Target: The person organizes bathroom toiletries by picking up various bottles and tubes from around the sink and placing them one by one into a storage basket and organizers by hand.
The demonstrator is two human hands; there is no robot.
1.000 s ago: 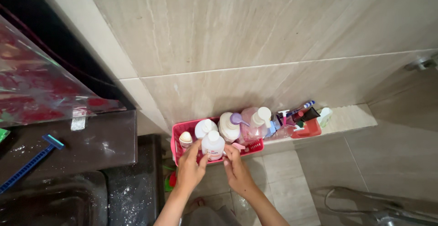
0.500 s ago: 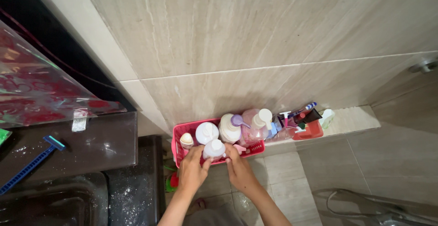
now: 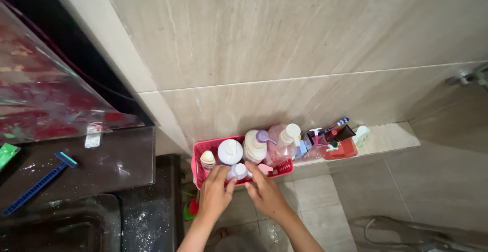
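On the dark counter [image 3: 117,155] to my left lies a blue razor [image 3: 38,183], well apart from my hands, with a sheet of clear red-patterned plastic [image 3: 46,99] beside it. Ahead of me a low tiled ledge [image 3: 391,136] runs along the beige wall, and on it sits a small red tray [image 3: 343,149] crowded with toothbrushes and tubes, just beside the pink basket [image 3: 203,145]. Inside that basket, tall pump bottles stand in the way behind my fingers: a white round-capped bottle [image 3: 230,151], a cream bottle with a purple pump [image 3: 255,145], a pink pump bottle [image 3: 281,142], and a small roll-on [image 3: 207,159] at the left end. The small white bottle [image 3: 238,171] is low in the front of the basket, upright, with only its cap and shoulder showing. My left hand [image 3: 214,193] wraps it from the left, my right hand [image 3: 264,191] from the right, fingertips of both closed against its sides, so it sits clamped between them just inside the basket's front wall.
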